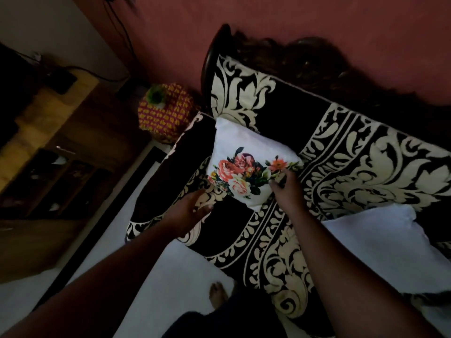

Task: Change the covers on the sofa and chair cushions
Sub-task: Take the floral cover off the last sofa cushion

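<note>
A white cushion (234, 147) with a printed bunch of roses leans in the left corner of the sofa (305, 123), which wears a black cover with cream leaf patterns. My right hand (284, 185) touches the cushion's lower right edge, fingers bent against the cloth. My left hand (192, 208) hovers just below the cushion's lower left corner, fingers loosely curled and holding nothing. A plain white cushion (373, 237) lies on the seat to the right, partly behind my right forearm.
A yellow and pink patterned stool or basket (168, 113) with a green item on top stands beside the sofa arm. Wooden cabinets (56, 152) with cables line the left. Pale floor (170, 284) lies before the sofa, with my bare foot (218, 293) on it.
</note>
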A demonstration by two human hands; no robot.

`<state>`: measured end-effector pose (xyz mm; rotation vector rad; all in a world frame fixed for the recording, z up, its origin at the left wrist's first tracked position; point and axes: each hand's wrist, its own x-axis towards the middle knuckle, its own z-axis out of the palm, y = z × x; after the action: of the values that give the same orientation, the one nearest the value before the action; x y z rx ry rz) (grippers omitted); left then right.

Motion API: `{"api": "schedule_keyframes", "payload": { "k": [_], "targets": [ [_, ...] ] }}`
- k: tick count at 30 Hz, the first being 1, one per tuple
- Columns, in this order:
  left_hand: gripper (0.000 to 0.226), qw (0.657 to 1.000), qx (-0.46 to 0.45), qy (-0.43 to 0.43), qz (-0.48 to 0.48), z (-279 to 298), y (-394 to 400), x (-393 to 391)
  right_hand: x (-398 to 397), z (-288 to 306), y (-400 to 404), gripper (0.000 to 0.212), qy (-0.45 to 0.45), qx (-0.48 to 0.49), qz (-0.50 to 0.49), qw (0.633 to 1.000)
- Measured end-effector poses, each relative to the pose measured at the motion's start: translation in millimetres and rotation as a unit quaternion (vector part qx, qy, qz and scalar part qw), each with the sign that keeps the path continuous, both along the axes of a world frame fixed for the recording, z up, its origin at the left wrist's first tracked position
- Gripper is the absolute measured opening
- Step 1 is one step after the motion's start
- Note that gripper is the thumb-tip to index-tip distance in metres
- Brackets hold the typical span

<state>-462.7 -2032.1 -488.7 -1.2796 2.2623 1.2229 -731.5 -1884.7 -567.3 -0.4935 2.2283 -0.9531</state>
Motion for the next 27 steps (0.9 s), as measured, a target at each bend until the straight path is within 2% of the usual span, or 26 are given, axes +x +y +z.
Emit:
{"api": "schedule_keyframes", "payload": {
  "k": [3,5,10,14,18,23,27],
  "targets": [
    [0.080,0.999,-0.023,-0.008,-0.037,-13.2,-15.2,-33.9,-27.1,-24.1,-28.7,0.069,0.122,0.045,0.021,0.991],
    [0.078,0.998,-0.033,-0.009,-0.061,-22.8,-15.6,-46.6,-40.7,-38.4,-38.5,0.083,0.168,0.095,0.067,0.979],
    [0.083,0.987,-0.011,-0.085,-0.135,-41.9,-1.8,-60.3,-55.8,-59.3,-41.4,0.108,0.167,0.201,0.157,0.952],
    [0.081,0.970,-0.008,-0.147,-0.192,-52.4,13.4,-53.0,-47.8,-68.4,-25.3,0.087,0.175,0.245,0.172,0.938],
    [0.081,0.962,0.010,-0.187,-0.197,-57.5,27.3,-40.0,-18.5,-65.9,0.3,0.066,0.309,0.220,0.240,0.894],
    [0.083,0.970,0.011,-0.168,-0.173,-48.2,35.6,-28.0,35.6,-54.3,12.4,0.029,0.269,0.172,0.368,0.873],
    [0.077,0.988,0.004,-0.105,-0.111,-32.9,28.2,-15.7,68.0,-23.4,0.0,0.033,0.257,0.104,0.401,0.873]
  ]
}}
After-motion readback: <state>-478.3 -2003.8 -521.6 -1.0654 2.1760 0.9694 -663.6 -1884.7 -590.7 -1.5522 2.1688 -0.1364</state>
